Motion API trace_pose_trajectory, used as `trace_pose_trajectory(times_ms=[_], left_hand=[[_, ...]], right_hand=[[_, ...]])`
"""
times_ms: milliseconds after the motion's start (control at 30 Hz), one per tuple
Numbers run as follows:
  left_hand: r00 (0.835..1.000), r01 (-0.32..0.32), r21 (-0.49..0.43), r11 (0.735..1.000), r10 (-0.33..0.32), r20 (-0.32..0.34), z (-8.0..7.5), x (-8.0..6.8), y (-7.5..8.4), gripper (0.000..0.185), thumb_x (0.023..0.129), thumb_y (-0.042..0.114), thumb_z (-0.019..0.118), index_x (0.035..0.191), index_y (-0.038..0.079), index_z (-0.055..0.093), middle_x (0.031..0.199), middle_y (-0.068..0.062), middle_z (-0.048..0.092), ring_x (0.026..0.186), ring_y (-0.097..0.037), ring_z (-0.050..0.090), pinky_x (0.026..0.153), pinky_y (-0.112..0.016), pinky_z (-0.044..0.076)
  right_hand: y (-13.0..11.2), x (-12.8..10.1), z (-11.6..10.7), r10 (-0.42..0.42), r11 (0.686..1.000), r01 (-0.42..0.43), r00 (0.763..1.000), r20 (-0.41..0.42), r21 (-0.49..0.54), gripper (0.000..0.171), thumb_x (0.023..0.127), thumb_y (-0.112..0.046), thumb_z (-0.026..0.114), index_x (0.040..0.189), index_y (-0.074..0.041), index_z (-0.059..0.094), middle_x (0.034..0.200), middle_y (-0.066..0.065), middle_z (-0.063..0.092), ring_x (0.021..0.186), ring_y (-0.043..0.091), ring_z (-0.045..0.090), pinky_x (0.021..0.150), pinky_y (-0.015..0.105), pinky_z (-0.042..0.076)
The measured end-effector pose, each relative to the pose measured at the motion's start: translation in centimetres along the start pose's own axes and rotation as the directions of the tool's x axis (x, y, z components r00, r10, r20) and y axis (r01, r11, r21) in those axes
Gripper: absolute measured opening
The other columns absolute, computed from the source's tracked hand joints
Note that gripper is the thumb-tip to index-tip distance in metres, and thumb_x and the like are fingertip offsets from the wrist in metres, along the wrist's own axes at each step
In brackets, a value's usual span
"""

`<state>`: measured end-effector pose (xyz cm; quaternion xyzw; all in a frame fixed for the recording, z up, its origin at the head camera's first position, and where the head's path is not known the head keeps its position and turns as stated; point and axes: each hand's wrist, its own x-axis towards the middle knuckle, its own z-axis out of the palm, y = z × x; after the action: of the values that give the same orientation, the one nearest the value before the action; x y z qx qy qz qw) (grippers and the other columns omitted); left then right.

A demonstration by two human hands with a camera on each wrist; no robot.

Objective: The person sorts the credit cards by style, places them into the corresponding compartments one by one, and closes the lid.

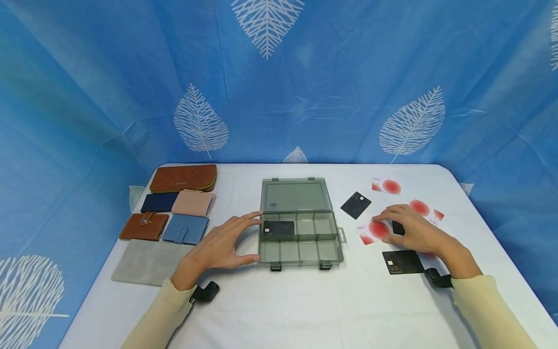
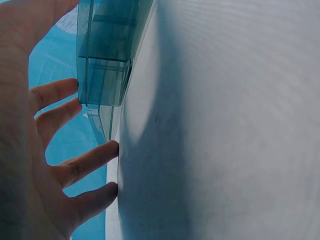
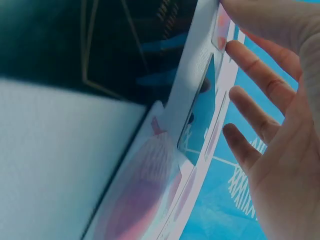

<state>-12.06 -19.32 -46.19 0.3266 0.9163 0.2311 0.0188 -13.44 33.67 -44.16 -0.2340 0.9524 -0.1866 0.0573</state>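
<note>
Along the near side of the table [image 1: 279, 310], we see two pale sleeves [image 1: 492, 305]. A black VIP card [image 1: 403, 262] lies toward the right edge, just nearer than the right hand [image 1: 416, 232], whose fingers are parted over a red-and-white card [image 1: 378, 230]; we cannot tell whether they touch it. A grey pouch [image 1: 148, 261] lies by the left edge. Our left hand [image 1: 220, 245] is spread beside a clear green box [image 1: 289, 252], fingertips touching its left wall, about midway between the table's left and right edges. At the left end of the box's back row we find a second VIP card [image 1: 285, 228]. Up the left edge lie a brown snap wallet [image 1: 136, 228], a light blue wallet [image 1: 192, 229], a navy wallet [image 1: 159, 202] and a pink wallet [image 1: 192, 202]. Toward the far right corner we see an askew black card [image 1: 356, 205]. The box's opened lid [image 1: 296, 194] points to the far edge, and a long brown wallet [image 1: 183, 178] lies in the far left corner.
</note>
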Motion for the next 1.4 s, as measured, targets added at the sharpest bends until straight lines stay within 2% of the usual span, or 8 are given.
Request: trace_pose_trajectory(times_ms=[367, 600, 767, 967, 1067, 1267, 1400], left_hand=[[1.000, 0.007, 0.006, 1.000, -0.007, -0.001, -0.10, -0.07, 0.09, 0.089, 0.088, 0.064, 0.081, 0.161, 0.023, 0.051, 0.175, 0.010, 0.033, 0.147, -0.029, 0.051, 0.102, -0.063, 0.053], [1.000, 0.000, 0.013, 1.000, 0.000, -0.007, -0.15, -0.05, 0.10, 0.090, 0.087, 0.065, 0.080, 0.161, 0.023, 0.052, 0.174, 0.010, 0.033, 0.146, -0.029, 0.052, 0.102, -0.062, 0.053], [1.000, -0.001, 0.016, 1.000, 0.001, -0.008, -0.18, 0.14, 0.06, 0.090, 0.087, 0.064, 0.081, 0.162, 0.023, 0.050, 0.174, 0.010, 0.033, 0.146, -0.029, 0.052, 0.103, -0.062, 0.053], [1.000, 0.000, 0.016, 1.000, 0.001, -0.008, -0.14, 0.15, 0.11, 0.090, 0.087, 0.064, 0.081, 0.161, 0.023, 0.051, 0.174, 0.010, 0.033, 0.146, -0.029, 0.052, 0.103, -0.062, 0.053], [1.000, -0.002, 0.019, 1.000, 0.003, -0.012, -0.06, 0.10, 0.13, 0.090, 0.087, 0.065, 0.081, 0.161, 0.023, 0.051, 0.174, 0.009, 0.034, 0.145, -0.029, 0.053, 0.101, -0.061, 0.054], [1.000, -0.008, 0.022, 1.000, 0.009, -0.022, -0.01, 0.18, 0.16, 0.089, 0.087, 0.064, 0.081, 0.161, 0.022, 0.052, 0.174, 0.008, 0.035, 0.144, -0.029, 0.054, 0.103, -0.061, 0.053], [1.000, -0.015, 0.027, 1.000, 0.016, -0.024, 0.02, 0.24, 0.19, 0.089, 0.088, 0.064, 0.080, 0.160, 0.020, 0.053, 0.174, 0.005, 0.036, 0.146, -0.029, 0.053, 0.105, -0.061, 0.052]], right_hand=[[0.18, 0.11, -0.03, 0.033, 0.999, -0.034, 0.999, 0.037, 0.024, 0.052, 0.085, -0.019, 0.092, 0.134, -0.011, 0.075, 0.131, 0.017, 0.068, 0.130, 0.046, 0.052, 0.106, 0.072, 0.046], [0.22, -0.10, 0.10, 0.057, 0.997, -0.058, 0.998, 0.024, 0.041, 0.040, 0.085, -0.021, 0.093, 0.121, -0.013, 0.077, 0.123, 0.014, 0.068, 0.124, 0.042, 0.054, 0.104, 0.069, 0.049], [0.14, -0.17, -0.02, 0.076, 0.996, -0.077, 0.997, 0.023, 0.037, 0.048, 0.085, -0.023, 0.092, 0.128, -0.010, 0.074, 0.130, 0.017, 0.066, 0.128, 0.045, 0.051, 0.106, 0.071, 0.046], [-0.04, 0.17, -0.26, 0.063, 0.998, -0.063, 0.997, 0.042, 0.004, 0.052, 0.086, -0.023, 0.093, 0.130, -0.005, 0.073, 0.125, 0.016, 0.068, 0.123, 0.042, 0.054, 0.105, 0.068, 0.048], [-0.11, 0.22, -0.30, 0.087, 0.996, -0.087, 0.995, 0.050, 0.011, 0.054, 0.084, -0.024, 0.094, 0.130, -0.005, 0.071, 0.126, 0.018, 0.067, 0.122, 0.042, 0.053, 0.103, 0.069, 0.049], [-0.14, 0.10, -0.09, 0.117, 0.992, -0.118, 0.993, 0.017, 0.042, 0.056, 0.082, -0.021, 0.095, 0.129, -0.008, 0.067, 0.130, 0.020, 0.064, 0.124, 0.042, 0.051, 0.101, 0.069, 0.051], [-0.09, -0.23, 0.10, 0.124, 0.990, -0.124, 0.992, 0.000, 0.071, 0.053, 0.086, -0.016, 0.092, 0.132, -0.010, 0.066, 0.130, 0.017, 0.068, 0.123, 0.042, 0.058, 0.101, 0.068, 0.052]])
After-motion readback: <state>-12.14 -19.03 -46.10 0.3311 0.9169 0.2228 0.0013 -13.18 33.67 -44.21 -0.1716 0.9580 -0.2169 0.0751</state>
